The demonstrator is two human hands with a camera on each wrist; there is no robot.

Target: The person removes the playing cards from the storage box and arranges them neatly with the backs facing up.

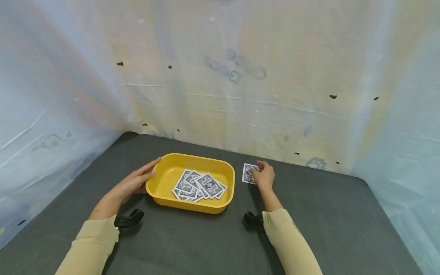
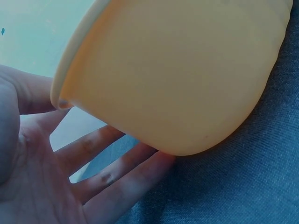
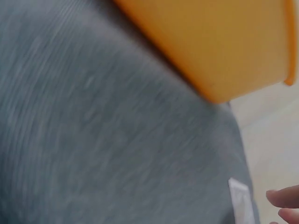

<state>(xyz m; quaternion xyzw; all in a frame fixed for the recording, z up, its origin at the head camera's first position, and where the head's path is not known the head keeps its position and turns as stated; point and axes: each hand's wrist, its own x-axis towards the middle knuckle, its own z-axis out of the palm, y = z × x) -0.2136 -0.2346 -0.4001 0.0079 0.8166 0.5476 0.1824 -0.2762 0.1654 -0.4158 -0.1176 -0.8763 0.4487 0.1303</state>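
A yellow plastic basin stands on the dark tabletop with several blue-and-white patterned playing cards lying overlapped in it, backs up. My left hand holds the basin's left end. In the left wrist view the thumb side reaches over the basin's rim, while the other fingers spread along the outer wall. To the basin's right lies a single playing card, back up. My right hand is over that card's right side, fingers loosely bent. In the right wrist view its fingertips show apart from the card.
A dark grey cloth covers the table. Pale, patterned sheeting hangs behind it and along both sides. A black wrist strap is on the left wrist, and another black strap is on the right.
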